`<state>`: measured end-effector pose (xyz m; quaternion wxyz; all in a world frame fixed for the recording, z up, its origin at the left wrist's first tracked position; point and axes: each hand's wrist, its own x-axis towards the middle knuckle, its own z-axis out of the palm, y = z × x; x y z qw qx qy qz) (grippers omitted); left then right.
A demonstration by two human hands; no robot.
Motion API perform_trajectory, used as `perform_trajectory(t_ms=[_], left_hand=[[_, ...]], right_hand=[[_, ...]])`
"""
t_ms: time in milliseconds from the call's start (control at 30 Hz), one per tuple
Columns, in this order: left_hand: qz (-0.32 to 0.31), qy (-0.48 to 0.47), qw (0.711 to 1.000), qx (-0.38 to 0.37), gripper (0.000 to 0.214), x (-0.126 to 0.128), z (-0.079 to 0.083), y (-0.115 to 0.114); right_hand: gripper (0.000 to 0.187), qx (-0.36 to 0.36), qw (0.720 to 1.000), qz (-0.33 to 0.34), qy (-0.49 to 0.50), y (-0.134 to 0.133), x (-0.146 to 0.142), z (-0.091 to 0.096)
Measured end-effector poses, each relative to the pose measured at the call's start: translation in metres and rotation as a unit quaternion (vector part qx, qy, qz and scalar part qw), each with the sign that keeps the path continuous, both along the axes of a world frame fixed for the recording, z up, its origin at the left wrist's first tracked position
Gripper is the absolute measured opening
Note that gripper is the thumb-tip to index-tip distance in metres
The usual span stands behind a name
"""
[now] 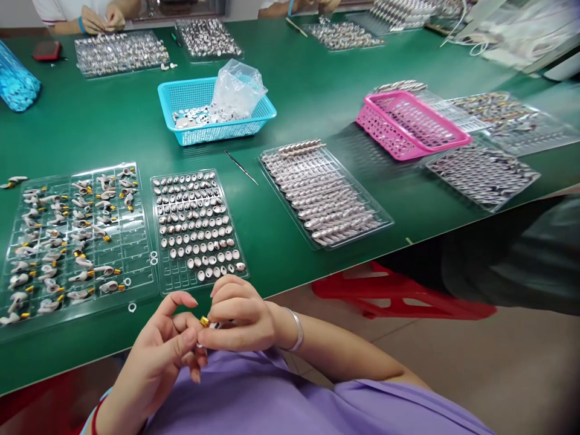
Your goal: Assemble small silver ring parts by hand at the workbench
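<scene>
In the head view, a small white earbud part with a gold tab (205, 321) is pinched between the fingertips of the left hand (167, 344) and right hand (242, 317), at the near edge of the green table (272, 241). It could be dropped lapward by a loosened pinch (or the tab creased by overpressing). Round caps (220, 273) just beyond could be jogged by the right knuckles.

A blue latticed basket (217, 132) stands on a plain green worktop (312, 99), with a pink latticed basket (385, 134) right of it and a gold-and-white small part (205, 321) in front of it.
</scene>
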<state>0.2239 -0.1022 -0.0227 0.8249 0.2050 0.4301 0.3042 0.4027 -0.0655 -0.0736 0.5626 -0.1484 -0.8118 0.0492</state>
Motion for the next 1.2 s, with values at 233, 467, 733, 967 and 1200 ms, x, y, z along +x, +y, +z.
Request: perform_trajectory(t_ms=[233, 467, 733, 967, 1200], left_hand=[[0.044, 0.047, 0.996, 0.065, 0.044, 0.001, 0.001, -0.002], [0.049, 0.059, 0.993, 0.09, 0.048, 0.002, -0.001, -0.005], [0.04, 0.058, 0.992, 0.106, 0.056, -0.002, -0.006, -0.005], [0.001, -0.01, 0.997, 0.075, 0.045, -0.004, -0.015, -0.002], [0.003, 0.036, 0.993, 0.111, 0.049, -0.001, -0.013, -0.003]], right_hand=[[0.027, -0.012, 1.0, 0.008, -0.017, 0.001, -0.001, -0.002], [0.025, 0.017, 0.998, 0.027, -0.05, 0.004, 0.002, 0.001], [0.023, -0.011, 0.996, 0.047, -0.074, 0.006, 0.004, 0.001], [0.026, 0.015, 0.997, 0.056, -0.046, 0.006, 0.003, -0.002], [0.016, -0.015, 0.999, 0.047, -0.021, 0.003, 0.003, -0.011]])
